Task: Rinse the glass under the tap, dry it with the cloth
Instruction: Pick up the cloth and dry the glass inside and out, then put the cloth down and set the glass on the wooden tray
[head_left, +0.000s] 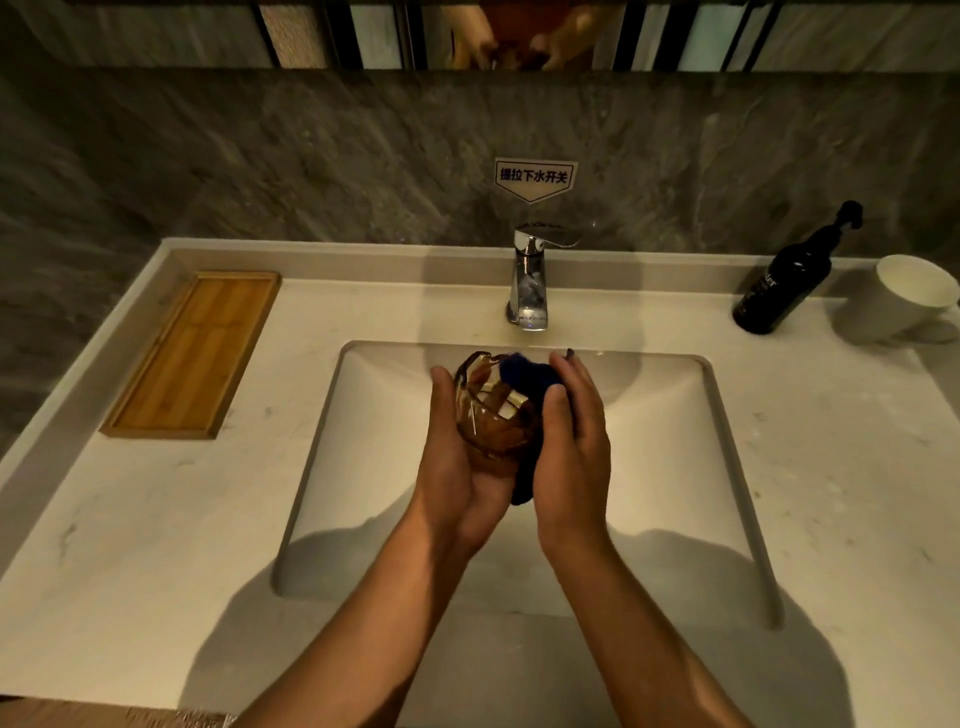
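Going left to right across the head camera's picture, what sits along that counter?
Bamboo wooden tray → left hand cupping the amber glass → chrome tap → dark pump bottle → white ceramic cup.

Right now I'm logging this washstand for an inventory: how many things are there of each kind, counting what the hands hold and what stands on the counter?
Drinking vessels: 2, the glass and the white mug
Cloths: 1, the blue cloth
Bottles: 1, the dark bottle
Trays: 1, the wooden tray
Taps: 1, the chrome tap
Total: 6
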